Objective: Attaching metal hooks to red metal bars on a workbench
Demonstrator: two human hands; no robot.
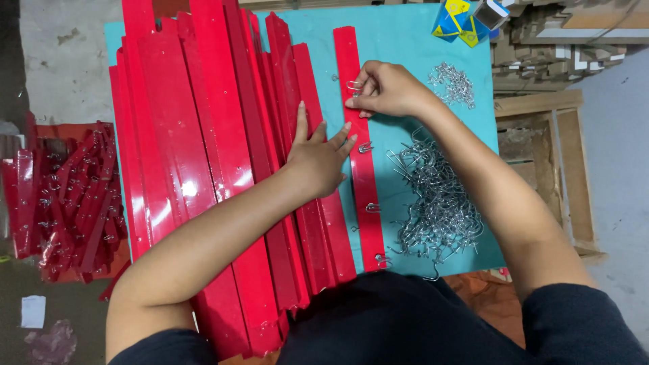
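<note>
Left hand [318, 159] flat on red strip [365, 196], right hand [382, 88] pinching wire hook [354, 86].

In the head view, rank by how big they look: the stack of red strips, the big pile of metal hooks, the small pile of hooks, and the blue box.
1. stack of red strips
2. big pile of metal hooks
3. small pile of hooks and blue box, which look alike; the box is partly cut off.

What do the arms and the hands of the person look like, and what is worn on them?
Both arms are bare from the sleeves down. The left hand and the right hand wear no gloves, and no rings or watch show. Short dark navy sleeves cover only the upper arms.
</note>
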